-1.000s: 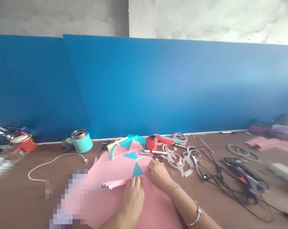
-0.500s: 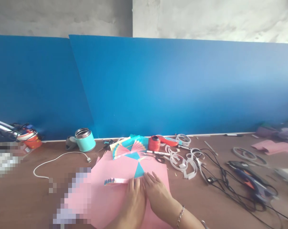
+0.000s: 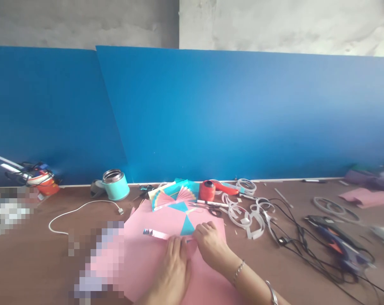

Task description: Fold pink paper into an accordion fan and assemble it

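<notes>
A folded pink paper strip (image 3: 158, 234) with a blue and white pleated end lies across a large pink paper sheet (image 3: 141, 262). My left hand (image 3: 176, 258) rests on the strip, fingers stretched out and pressing it down near its middle. Close beside it, my right hand (image 3: 211, 241) has its fingers curled in at the strip's right end, which they mostly cover. Just beyond the hands lies a blue paper bow shape (image 3: 187, 225) with two triangles. Farther back is a fanned, pleated paper piece (image 3: 176, 198) in pink, yellow and blue.
At the back stand a turquoise cup (image 3: 116, 186) and a red device (image 3: 207, 190). Scissors (image 3: 215, 212) and white plastic rings (image 3: 239, 214) lie to their right. Black cables (image 3: 301, 237) and a glue gun (image 3: 338, 245) occupy the right. A white cable (image 3: 80, 206) lies left.
My right hand's fingers, stretched flat before, are now curled at the strip's right end. The strip's left end has shifted and turned slightly. The left hand stays pressed on the strip.
</notes>
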Action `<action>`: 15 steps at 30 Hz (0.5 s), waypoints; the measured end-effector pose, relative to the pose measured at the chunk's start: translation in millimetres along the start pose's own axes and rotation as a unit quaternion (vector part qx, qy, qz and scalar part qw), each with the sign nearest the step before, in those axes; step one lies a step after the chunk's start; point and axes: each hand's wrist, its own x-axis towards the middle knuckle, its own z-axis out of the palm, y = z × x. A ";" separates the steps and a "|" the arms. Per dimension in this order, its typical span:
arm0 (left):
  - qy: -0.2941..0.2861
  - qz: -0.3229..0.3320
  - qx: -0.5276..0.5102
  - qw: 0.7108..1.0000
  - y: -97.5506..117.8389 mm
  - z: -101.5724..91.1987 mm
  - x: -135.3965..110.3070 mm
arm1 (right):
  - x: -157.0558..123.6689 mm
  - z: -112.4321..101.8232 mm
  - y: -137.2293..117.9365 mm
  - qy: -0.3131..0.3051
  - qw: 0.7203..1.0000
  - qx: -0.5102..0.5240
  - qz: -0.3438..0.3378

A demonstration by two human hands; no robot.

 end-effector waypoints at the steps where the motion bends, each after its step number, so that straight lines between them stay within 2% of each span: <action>1: 0.010 0.007 0.009 1.000 -0.6 1.9 -0.3 | -0.2 -2.0 3.8 0.001 1.000 -0.007 -0.004; 3: 0.009 0.026 0.017 0.999 -1.5 2.3 0.7 | -2.7 -6.3 12.7 -0.003 1.000 -0.011 0.000; 5: -0.028 0.037 0.006 0.999 -1.6 -5.2 5.8 | -6.2 -9.9 22.1 -0.013 1.000 -0.002 0.015; 7: -0.069 0.026 -0.026 0.997 -1.8 -20.5 15.5 | -8.9 -11.2 29.8 -0.017 0.999 0.014 0.023; 9: -0.081 0.044 -0.082 0.992 -4.5 -39.4 28.7 | -10.0 -10.4 34.4 -0.011 0.999 0.024 0.025; 12: -0.046 0.013 -0.111 0.993 -17.0 -61.3 50.0 | -10.0 -7.9 36.5 -0.003 0.999 0.021 0.029; 15: -0.078 -0.046 -0.148 0.985 -34.7 -67.2 64.3 | -10.7 -8.0 35.6 -0.007 0.999 0.018 0.038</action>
